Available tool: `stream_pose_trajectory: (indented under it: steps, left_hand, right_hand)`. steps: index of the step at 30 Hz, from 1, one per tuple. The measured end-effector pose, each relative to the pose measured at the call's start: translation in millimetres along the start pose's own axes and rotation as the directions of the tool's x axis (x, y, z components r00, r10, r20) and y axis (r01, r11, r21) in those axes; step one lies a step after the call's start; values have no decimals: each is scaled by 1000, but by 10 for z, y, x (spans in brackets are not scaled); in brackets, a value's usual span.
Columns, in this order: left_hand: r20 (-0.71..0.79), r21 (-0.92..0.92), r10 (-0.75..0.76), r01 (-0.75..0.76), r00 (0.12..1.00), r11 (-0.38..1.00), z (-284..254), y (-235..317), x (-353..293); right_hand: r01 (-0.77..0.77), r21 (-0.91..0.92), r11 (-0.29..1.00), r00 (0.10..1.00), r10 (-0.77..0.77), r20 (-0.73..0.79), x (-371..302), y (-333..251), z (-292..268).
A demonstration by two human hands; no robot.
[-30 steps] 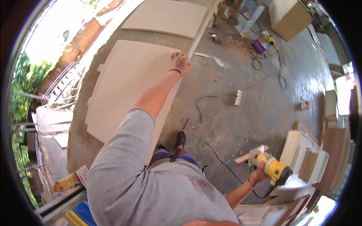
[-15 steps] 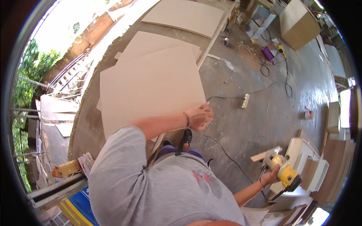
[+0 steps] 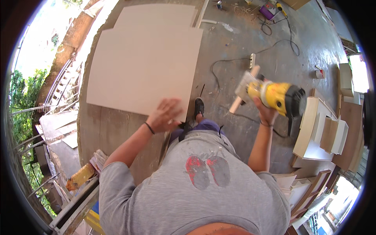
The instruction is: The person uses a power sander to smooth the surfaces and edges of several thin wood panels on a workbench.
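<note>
In my right hand (image 3: 265,111) is a yellow and black router (image 3: 276,96), held tilted in the air to the right of my body. Its clear-looking base plate faces left, and a narrow wooden strip (image 3: 236,105) crosses it. My left hand (image 3: 165,116), slightly blurred, is open with the fingers apart over the near right corner of a large pale board (image 3: 145,66). Whether the palm touches the board I cannot tell. That board lies flat on top of another pale sheet (image 3: 154,15) on a wide worktable (image 3: 117,125).
A white power strip (image 3: 252,60) with a dark cable lies on the grey floor (image 3: 219,43). Farther off are a purple box (image 3: 267,11) and a small white tub (image 3: 320,74). Pale cabinet parts (image 3: 309,133) stand at right. A yellow block-like piece (image 3: 80,176) sits at left.
The router has come up and inward with my right hand. My left hand has drawn back left from beyond the board's edge, its fingers spreading. The view has shifted too.
</note>
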State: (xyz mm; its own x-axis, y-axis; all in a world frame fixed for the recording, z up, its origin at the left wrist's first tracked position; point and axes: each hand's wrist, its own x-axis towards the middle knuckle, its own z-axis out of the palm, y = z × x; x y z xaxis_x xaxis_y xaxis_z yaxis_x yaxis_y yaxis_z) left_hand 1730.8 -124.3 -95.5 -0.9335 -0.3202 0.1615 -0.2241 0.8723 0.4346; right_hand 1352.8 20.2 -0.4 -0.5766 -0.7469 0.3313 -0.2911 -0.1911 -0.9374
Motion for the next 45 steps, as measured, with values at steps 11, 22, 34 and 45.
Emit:
stream_pose_trajectory:
  steps: [11, 22, 34, 45]
  left_hand:
    - [-299, 238, -270, 346, 915, 908, -248, -469, -494]
    - [-256, 197, -342, 395, 904, 898, -346, -488, -384]
    - [-255, 187, -377, 428, 891, 884, -336, -474, -373]
    - [-291, 191, -364, 427, 885, 884, -288, -504, -391]
  right_hand:
    - [301, -261, 917, 838, -123, 532, 186, 258, 1375]
    - [147, -351, 925, 874, 45, 484, 251, 274, 1708]
    - [156, -330, 931, 901, 3, 435, 118, 212, 1772]
    - [197, -348, 917, 908, -36, 418, -309, 82, 1788]
